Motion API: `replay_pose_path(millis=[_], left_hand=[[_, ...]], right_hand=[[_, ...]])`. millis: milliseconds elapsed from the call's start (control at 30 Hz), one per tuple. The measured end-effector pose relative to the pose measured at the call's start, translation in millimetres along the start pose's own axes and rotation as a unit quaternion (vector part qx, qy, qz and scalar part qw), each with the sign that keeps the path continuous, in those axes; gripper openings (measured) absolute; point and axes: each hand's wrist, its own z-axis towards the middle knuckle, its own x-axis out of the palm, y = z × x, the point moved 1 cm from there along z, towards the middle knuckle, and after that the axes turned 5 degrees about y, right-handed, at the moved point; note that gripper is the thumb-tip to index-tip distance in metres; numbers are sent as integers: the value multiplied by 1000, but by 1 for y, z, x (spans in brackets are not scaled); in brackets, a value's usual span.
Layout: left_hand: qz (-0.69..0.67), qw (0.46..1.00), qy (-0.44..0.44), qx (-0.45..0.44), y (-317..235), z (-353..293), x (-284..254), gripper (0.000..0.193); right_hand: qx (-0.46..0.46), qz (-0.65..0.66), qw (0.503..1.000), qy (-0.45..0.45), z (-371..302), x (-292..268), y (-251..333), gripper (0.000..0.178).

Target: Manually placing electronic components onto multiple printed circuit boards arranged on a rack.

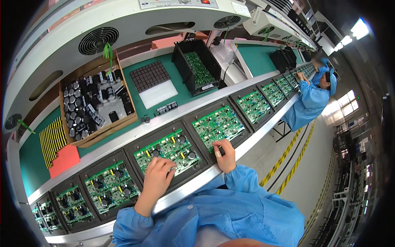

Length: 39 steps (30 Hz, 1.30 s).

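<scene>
My left hand (158, 177) is over the lower part of a green circuit board (153, 151), which sits in a black carrier tray (131, 153). Its fingers are loosely bent, with the thumb apart, and nothing shows in them. This board bears black round capacitors and yellow parts. To the right, my right hand (225, 156) is at the near edge of a second circuit board (218, 123), in its own carrier. Its fingers are curled together; whatever they hold, if anything, is hidden. That board shows no tall black capacitors.
Beyond the rail stand a cardboard box (130, 120) of black capacitors, a block of dark square parts (150, 76) and a black bin (184, 75) of small green parts. More boards line the conveyor both ways. A co-worker in blue (306, 103) works farther right. A fan housing (135, 20) overhangs.
</scene>
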Motion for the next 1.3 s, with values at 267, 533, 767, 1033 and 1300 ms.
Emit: replay_pose_path(millis=[267,533,767,1033,1300], left_hand=[[-8,1000,1,11,2,4,0,16],[19,999,-16,22,2,6,3,13],[3,998,-12,55,-2,14,2,12],[15,999,-12,39,-2,5,-3,12],[16,999,-9,40,-4,5,-2,11]], right_hand=[[-154,13,983,100,169,-3,-3,21],[-160,-71,983,53,361,62,-42,21],[-112,-348,914,174,395,71,-129,27],[-82,-333,921,185,400,71,-92,16],[-133,-295,910,260,415,55,-90,20]])
